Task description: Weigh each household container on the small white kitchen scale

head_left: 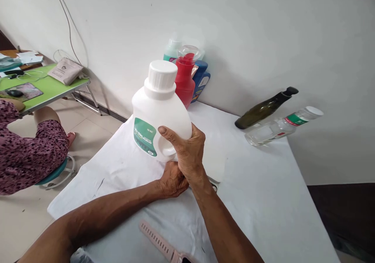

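holding one white jug point(159, 114), two hands point(187, 150)

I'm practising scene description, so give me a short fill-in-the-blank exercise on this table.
1. The right hand grips the white plastic detergent jug, whose screw cap is ____.
2. The dark green glass bottle has a ____ cap.
3. The left hand rests under the jug on the ____ tablecloth.

Missing words: white; black; white

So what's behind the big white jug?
Behind the white jug stand a red bottle, a blue bottle and a teal bottle by the wall. The jug covers their lower parts. The right hand grips the jug.
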Tool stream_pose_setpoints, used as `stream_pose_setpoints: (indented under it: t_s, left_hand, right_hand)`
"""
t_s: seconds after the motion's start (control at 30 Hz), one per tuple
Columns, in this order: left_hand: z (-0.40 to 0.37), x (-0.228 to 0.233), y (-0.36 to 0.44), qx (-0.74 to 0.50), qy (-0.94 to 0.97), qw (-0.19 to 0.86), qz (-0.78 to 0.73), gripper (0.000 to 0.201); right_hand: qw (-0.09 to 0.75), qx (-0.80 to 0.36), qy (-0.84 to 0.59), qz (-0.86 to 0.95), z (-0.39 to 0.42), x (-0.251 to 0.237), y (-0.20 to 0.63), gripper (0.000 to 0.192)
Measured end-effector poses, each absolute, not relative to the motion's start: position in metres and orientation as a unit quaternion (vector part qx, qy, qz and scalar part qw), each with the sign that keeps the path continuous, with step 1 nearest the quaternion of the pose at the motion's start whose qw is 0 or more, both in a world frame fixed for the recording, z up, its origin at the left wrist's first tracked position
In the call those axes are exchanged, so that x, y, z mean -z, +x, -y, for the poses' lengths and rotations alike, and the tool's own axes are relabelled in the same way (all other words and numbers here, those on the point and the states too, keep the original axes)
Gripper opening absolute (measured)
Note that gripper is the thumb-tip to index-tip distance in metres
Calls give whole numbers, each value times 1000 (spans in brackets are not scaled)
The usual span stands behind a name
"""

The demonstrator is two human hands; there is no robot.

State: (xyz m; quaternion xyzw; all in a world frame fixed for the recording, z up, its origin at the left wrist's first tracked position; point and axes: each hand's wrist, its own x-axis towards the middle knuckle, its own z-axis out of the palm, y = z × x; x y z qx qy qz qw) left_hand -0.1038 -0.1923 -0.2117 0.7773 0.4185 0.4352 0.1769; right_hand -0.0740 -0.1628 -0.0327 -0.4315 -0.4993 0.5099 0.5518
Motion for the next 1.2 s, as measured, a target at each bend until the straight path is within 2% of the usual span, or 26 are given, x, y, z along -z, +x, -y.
stream_pose_setpoints:
  t_s: [0.13, 0.27, 0.4, 0.63, 0.83, 1.07, 1.2]
  left_hand:
    - [200, 201, -103, -433, 809, 55, -395, 36]
    - [202, 186, -104, -435, 835, 13, -337, 35]
    - [204, 174, -105, -412, 860, 33, -298, 47]
    - [211, 172, -104, -406, 846, 88, -335, 60]
    - [208, 169, -108, -400, 847, 116, -330, 58]
    - [207, 160, -116, -402, 840, 133, -338, 57]
    - [206, 160, -113, -390, 843, 133, -347, 54]
  right_hand:
    - [576, -502, -418, 491, 156, 37, -79, 45]
    - [593, -488, -403, 498, 154, 30, -73, 43]
    - [648, -438, -390, 485, 155, 7, -58, 44]
    - [741, -306, -394, 449, 156, -24, -14, 41]
    - [748, -258, -442, 422, 154, -12, 33, 56]
    - [735, -240, -498, 392, 158, -10, 48, 48]
    - [731, -247, -508, 384, 157, -4, 57, 54]
